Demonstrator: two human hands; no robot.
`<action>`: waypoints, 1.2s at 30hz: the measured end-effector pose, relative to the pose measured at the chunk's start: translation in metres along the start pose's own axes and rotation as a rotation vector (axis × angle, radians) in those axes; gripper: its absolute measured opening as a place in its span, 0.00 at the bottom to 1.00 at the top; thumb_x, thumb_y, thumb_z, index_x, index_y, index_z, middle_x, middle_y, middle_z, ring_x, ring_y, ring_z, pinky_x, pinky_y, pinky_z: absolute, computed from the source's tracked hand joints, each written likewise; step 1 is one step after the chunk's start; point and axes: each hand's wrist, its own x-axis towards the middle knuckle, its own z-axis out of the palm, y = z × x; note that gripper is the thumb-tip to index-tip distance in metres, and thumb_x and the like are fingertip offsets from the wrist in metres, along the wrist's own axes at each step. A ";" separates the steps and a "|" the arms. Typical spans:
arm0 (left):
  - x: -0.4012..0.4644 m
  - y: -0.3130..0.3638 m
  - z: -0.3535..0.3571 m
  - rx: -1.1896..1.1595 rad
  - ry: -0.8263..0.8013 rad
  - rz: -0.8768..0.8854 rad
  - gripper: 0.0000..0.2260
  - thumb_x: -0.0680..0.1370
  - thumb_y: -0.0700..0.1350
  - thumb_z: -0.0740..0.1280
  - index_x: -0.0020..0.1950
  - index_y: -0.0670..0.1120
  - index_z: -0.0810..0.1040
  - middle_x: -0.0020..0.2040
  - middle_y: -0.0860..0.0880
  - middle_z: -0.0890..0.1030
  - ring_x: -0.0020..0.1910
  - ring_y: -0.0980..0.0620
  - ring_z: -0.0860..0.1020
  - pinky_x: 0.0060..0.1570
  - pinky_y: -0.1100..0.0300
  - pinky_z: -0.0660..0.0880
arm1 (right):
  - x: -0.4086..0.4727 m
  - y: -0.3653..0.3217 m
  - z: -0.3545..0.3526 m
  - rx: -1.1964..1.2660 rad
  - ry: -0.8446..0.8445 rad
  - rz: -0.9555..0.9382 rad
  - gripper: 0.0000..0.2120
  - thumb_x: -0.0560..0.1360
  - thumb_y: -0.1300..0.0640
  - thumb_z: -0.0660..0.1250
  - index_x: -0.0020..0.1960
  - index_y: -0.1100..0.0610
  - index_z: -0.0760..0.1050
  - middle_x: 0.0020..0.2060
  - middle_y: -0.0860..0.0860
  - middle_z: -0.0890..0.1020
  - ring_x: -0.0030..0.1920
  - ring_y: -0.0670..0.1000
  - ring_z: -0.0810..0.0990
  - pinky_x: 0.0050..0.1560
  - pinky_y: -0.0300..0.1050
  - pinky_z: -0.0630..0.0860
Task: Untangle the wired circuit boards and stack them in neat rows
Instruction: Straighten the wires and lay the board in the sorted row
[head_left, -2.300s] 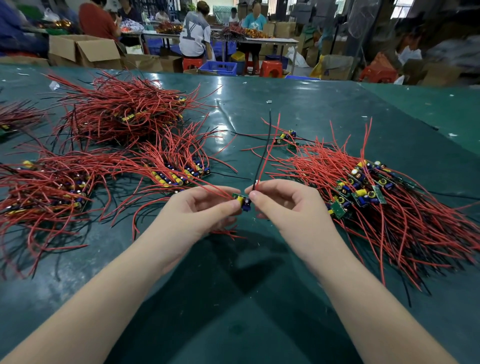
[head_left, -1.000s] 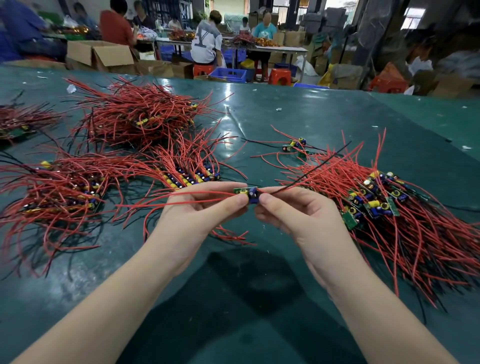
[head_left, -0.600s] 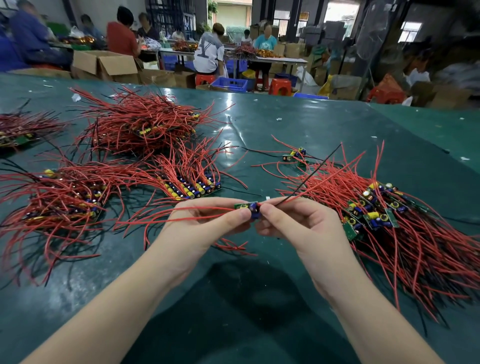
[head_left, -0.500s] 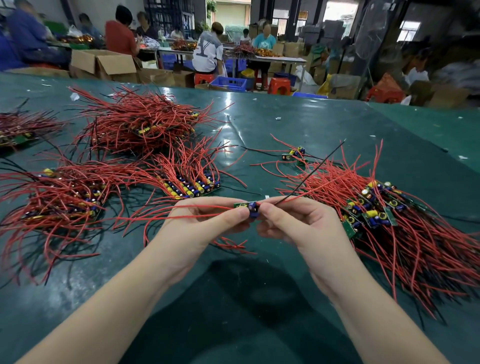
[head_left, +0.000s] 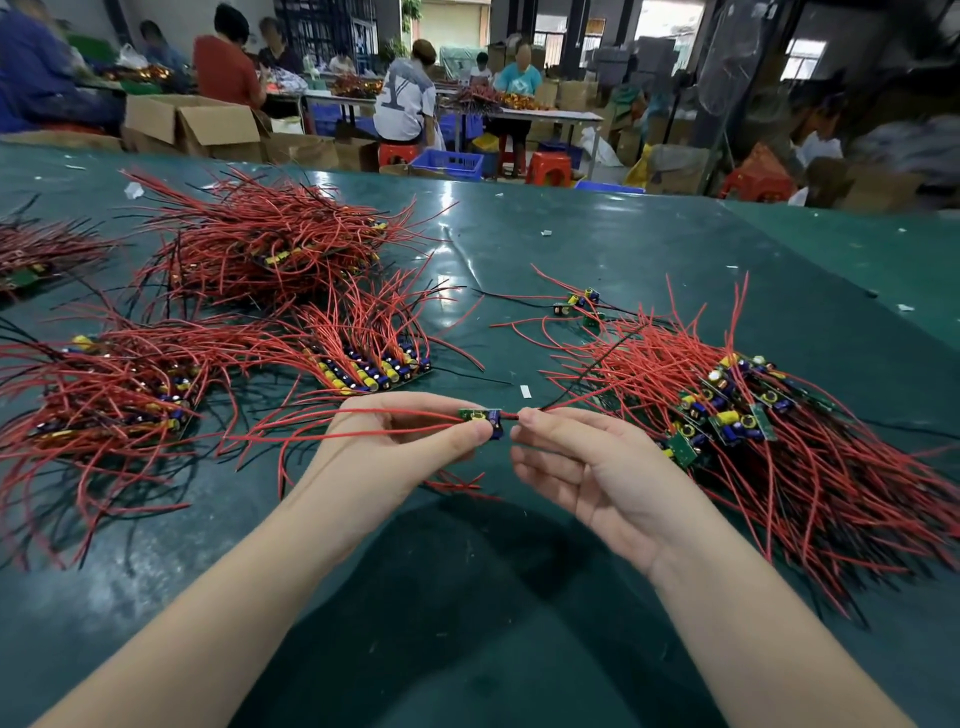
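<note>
Green matting covers the table (head_left: 571, 249), and red wire is heaped over most of it. Just above the middle of the view, the person's left hand (head_left: 395, 447) pinches a small circuit board (head_left: 480, 417) between thumb and curled fingers, clear of the surface. Two long red leads (head_left: 311, 423) run from the board out toward nine o'clock, across the fingers of that hand. The right hand (head_left: 587, 467) sits just beside the board at its three o'clock side, thumb and forefinger closed on a thin wire (head_left: 582, 387) that leaves the board and climbs toward one o'clock; its other fingers are loosely curled, palm turned up.

At three o'clock lies a tangled pile (head_left: 779, 431) of boards and red leads, the green boards with yellow and blue parts bunched near its middle. At eleven o'clock from the hands stands a neat row of boards (head_left: 374, 371), side by side, their wires fanning away toward twelve. Farther out at nine o'clock is a second bundle (head_left: 114, 395), and at eleven a big loose heap (head_left: 270, 249). A couple of stray boards (head_left: 579, 304) lie alone at one o'clock, apart from the pile. A small white scrap (head_left: 525, 391) rests on the mat just above the right thumb.

Beyond the table edge, at twelve o'clock, other workers (head_left: 405, 98) sit at benches among cardboard boxes (head_left: 192, 127) and red stools (head_left: 548, 167).
</note>
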 end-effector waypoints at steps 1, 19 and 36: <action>0.000 0.000 0.000 0.020 0.002 0.015 0.09 0.64 0.51 0.75 0.43 0.54 0.86 0.41 0.50 0.86 0.42 0.53 0.84 0.47 0.63 0.80 | 0.000 0.000 0.000 0.009 0.004 0.003 0.10 0.60 0.60 0.74 0.40 0.62 0.80 0.35 0.56 0.84 0.32 0.50 0.84 0.32 0.39 0.80; 0.002 0.005 0.005 -0.614 -0.124 -0.466 0.07 0.62 0.42 0.72 0.35 0.41 0.86 0.39 0.42 0.85 0.37 0.50 0.84 0.34 0.65 0.79 | -0.002 0.002 0.008 0.121 -0.108 -0.232 0.07 0.57 0.58 0.75 0.36 0.57 0.85 0.33 0.51 0.84 0.31 0.45 0.82 0.34 0.35 0.78; 0.001 0.000 0.009 -0.496 -0.098 -0.272 0.08 0.61 0.44 0.73 0.38 0.43 0.86 0.40 0.42 0.85 0.40 0.51 0.84 0.39 0.65 0.79 | -0.004 0.008 0.009 -0.090 0.125 -0.549 0.05 0.64 0.66 0.76 0.35 0.57 0.84 0.33 0.54 0.85 0.34 0.50 0.84 0.39 0.37 0.79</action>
